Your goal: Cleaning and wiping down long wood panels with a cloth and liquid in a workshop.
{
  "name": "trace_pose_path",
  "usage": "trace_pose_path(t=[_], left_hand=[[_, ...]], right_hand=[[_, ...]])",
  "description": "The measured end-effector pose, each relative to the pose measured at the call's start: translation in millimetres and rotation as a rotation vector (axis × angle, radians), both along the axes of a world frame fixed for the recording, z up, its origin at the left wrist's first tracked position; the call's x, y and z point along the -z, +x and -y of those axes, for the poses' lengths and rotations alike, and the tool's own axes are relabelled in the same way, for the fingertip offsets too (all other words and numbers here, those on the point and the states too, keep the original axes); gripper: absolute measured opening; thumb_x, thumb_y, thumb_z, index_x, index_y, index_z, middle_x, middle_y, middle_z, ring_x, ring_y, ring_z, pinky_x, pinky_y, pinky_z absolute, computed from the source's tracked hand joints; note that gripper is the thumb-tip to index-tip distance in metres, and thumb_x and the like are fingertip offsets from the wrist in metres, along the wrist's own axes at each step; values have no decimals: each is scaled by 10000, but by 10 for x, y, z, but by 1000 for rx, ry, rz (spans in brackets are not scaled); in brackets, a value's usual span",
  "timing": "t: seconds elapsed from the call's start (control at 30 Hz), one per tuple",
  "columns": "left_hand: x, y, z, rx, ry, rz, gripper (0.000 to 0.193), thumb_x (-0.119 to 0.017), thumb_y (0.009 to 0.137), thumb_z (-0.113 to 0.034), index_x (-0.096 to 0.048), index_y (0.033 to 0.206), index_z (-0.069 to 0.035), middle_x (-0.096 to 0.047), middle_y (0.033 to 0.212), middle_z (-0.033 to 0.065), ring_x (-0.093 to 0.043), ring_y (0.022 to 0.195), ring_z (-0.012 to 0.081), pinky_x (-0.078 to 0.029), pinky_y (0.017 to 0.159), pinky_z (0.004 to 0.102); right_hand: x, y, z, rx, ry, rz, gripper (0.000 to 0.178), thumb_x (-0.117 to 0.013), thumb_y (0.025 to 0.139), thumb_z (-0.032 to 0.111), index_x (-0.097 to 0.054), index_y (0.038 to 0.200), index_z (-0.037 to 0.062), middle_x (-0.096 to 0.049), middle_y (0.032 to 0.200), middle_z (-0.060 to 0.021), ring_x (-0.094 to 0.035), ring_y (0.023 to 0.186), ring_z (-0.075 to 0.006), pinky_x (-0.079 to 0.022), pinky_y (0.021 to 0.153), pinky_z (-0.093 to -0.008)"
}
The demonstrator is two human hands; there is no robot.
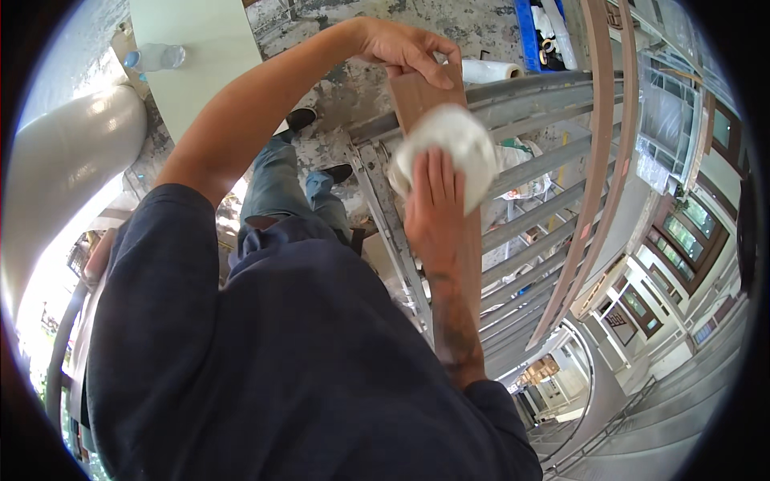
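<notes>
A long brown wooden board (pixel 470 264) lies along a grey metal rack. My left hand (pixel 411 53) grips its far end, with the thumb on the top face and the fingers curled over the edge. Midway along the board is a round, white, fuzzy wad of cloth (pixel 459 144), smeared by motion. My right hand (pixel 435 196) presses on this wad, fingers stretched over it and close together. The wad covers part of the board, and my right forearm hides more of the near part.
Grey metal rack bars (pixel 536 168) run to the right of the board. Two long brown boards (pixel 601 136) stand further right. Beyond are a white roll (pixel 491 72) and a blue crate (pixel 529 32). At the far left, a clear bottle (pixel 160 58) rests on a pale panel (pixel 204 40).
</notes>
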State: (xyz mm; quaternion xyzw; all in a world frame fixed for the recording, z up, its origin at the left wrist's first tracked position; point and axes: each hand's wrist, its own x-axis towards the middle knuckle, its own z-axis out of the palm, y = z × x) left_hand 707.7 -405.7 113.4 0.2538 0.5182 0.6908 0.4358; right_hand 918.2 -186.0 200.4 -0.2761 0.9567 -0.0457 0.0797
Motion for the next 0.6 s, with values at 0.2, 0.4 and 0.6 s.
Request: trace_pose_path(t=[0.2,0.4,0.6], left_hand=[[-190,-55,15,105,-70,290,377,-772,876,-252,-517,1143,-177,-660,922,-32,-675,750,38,-586,565,213],[-245,-193,45,181,-77,244,390,-777,888,-271,-517,1149,-142,-703,918,-3,-716,725,78,-619,533,255],[-328,-110,17,151,-132,289,393,-784,886,-266,-519,1156,-162,-707,892,7,-703,651,83,-597,495,250]], right_hand=[[-27,-289,293,-6,-58,-47,538,-582,927,149,-494,1448,48,-479,1507,-126,-421,1411,-321,-303,1142,-501],[-6,-380,399,-14,-125,-121,514,-640,871,72,-585,1382,92,-486,1498,-44,-483,1257,-288,-361,1103,-415],[-10,-217,336,11,-44,-227,523,-660,834,79,-631,1349,159,-537,1314,16,-487,1117,-247,-405,982,-390]])
